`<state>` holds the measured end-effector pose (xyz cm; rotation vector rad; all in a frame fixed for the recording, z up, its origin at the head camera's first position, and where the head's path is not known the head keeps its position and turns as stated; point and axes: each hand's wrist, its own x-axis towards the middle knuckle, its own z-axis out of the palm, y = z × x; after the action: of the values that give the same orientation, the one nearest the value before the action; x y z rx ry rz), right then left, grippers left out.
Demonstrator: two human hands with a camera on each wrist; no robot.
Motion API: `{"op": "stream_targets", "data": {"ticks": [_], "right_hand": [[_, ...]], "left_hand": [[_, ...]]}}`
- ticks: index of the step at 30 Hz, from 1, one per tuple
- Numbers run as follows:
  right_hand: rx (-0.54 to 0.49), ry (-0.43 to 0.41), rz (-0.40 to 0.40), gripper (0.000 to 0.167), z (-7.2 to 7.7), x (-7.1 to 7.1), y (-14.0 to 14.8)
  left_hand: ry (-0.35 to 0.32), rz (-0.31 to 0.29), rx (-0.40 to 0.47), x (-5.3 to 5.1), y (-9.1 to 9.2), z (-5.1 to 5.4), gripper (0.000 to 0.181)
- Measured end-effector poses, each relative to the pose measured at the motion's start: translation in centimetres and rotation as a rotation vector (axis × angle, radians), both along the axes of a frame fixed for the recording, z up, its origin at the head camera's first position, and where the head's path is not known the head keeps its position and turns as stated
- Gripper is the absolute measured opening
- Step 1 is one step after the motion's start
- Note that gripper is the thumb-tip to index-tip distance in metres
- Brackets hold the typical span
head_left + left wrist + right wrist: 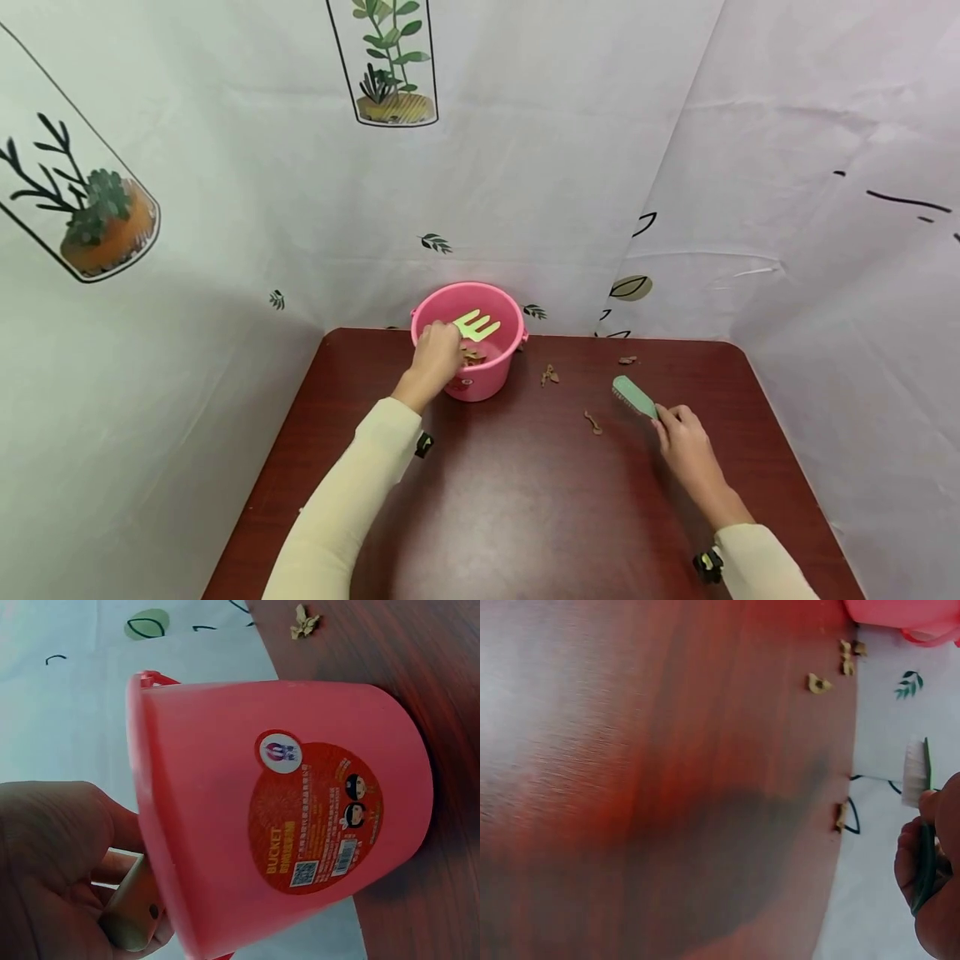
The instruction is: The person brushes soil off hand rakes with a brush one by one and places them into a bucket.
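My left hand (438, 357) is at the near left rim of a pink bucket (480, 388) and grips a small hand rake. The rake's pale green tines (477, 327) are over the bucket's opening. In the left wrist view, the rake's wooden handle (132, 913) shows in the curled fingers beside the rim. Brownish dry leaf bits (472, 357) lie inside the bucket. On the right, my right hand (686, 443) holds a mint-green brush (633, 396) by its handle. The right wrist view shows its white bristles (914, 774), with the brush raised above the table.
Several dry scraps lie on the dark red-brown table (525, 500): a curled piece (593, 423) left of the brush, a clump (550, 375) right of the bucket, and a bit (627, 360) near the back edge. A printed white curtain (540, 167) hangs behind and at both sides.
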<state>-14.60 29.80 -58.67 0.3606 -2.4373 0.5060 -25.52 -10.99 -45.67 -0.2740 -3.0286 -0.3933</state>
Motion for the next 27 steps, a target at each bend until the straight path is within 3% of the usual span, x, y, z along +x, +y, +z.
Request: {"op": "stream_targets", "data": {"ticks": [3, 12, 21, 27], "right_hand": [[0.007, -0.016, 0.0, 0.03, -0.6, 0.5, -0.1], [-0.006, -0.032, -0.004, 0.029, -1.6, 1.4, -0.6], [-0.027, -0.001, -0.013, 0.03, -0.9, 1.9, -0.9], [-0.046, -0.01, -0.015, 0.03, -0.5, 2.2, -1.3]], "left_hand": [[-0.032, 0.002, 0.011, -0.3, 0.2, -0.3, 0.007], [-0.032, 0.008, -0.036, -1.5, 1.0, -0.7, 0.01], [-0.095, 0.026, -0.102, -2.8, 2.0, -1.4, 0.008], [-0.164, 0.038, -0.083, -3.5, 2.1, -2.1, 0.006]]}}
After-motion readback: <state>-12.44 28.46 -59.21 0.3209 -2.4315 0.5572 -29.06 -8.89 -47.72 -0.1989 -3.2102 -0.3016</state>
